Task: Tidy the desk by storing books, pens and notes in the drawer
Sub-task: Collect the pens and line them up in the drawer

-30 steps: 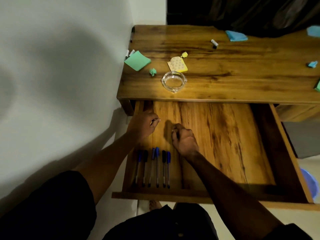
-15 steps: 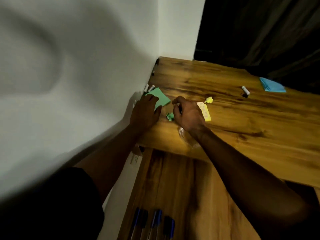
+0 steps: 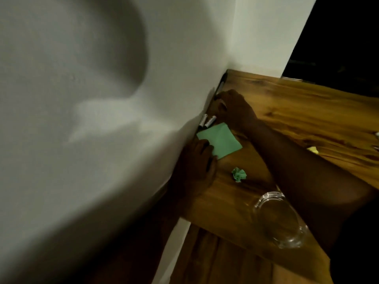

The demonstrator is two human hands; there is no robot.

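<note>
My right hand (image 3: 235,109) reaches into the desk's far left corner. Its curled fingertips pinch the near end of a black pen (image 3: 221,84) that lies along the wall. Two short white markers (image 3: 207,121) lie against the wall just nearer to me. A green note pad (image 3: 222,140) sits beside them. My left hand (image 3: 195,167) holds the pad's near corner, fingers curled over its edge. A crumpled green note (image 3: 239,174) lies on the desk (image 3: 307,119) in front of the pad. The open drawer (image 3: 215,255) shows at the bottom; its contents are out of view.
A glass ashtray (image 3: 281,220) stands near the desk's front edge, under my right forearm. A crumpled yellow note (image 3: 312,149) lies at the right. The white wall (image 3: 102,140) runs tight along the desk's left side.
My head has swung left and closer to the desk corner. My right hand moved from beside the crumpled green note up to the black pen at the wall. My left hand stays at the green pad.
</note>
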